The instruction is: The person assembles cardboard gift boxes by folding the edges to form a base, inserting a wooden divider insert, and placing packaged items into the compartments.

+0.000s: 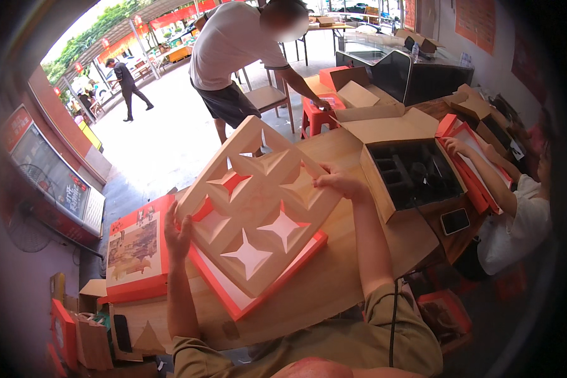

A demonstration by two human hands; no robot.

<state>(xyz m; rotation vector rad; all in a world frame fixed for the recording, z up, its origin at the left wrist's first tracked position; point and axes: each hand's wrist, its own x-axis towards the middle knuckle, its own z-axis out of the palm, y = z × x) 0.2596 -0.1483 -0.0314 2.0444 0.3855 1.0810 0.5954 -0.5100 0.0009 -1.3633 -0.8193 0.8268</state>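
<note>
I hold a beige cardboard divider insert (258, 201) with star-cut openings, tilted above an open red box tray (233, 299) on the wooden table (334, 277). My left hand (177, 236) grips the insert's left edge. My right hand (339, 183) holds its right corner. The insert's lower part sits inside the red tray; its upper corner sticks up and away from me.
A red box lid with a picture (135, 252) lies at my left. A brown carton with black trays (409, 173) stands to the right, beside a phone (455, 220). A seated person (516, 220) handles red boxes at right. A standing person (239, 57) bends over red stools beyond the table.
</note>
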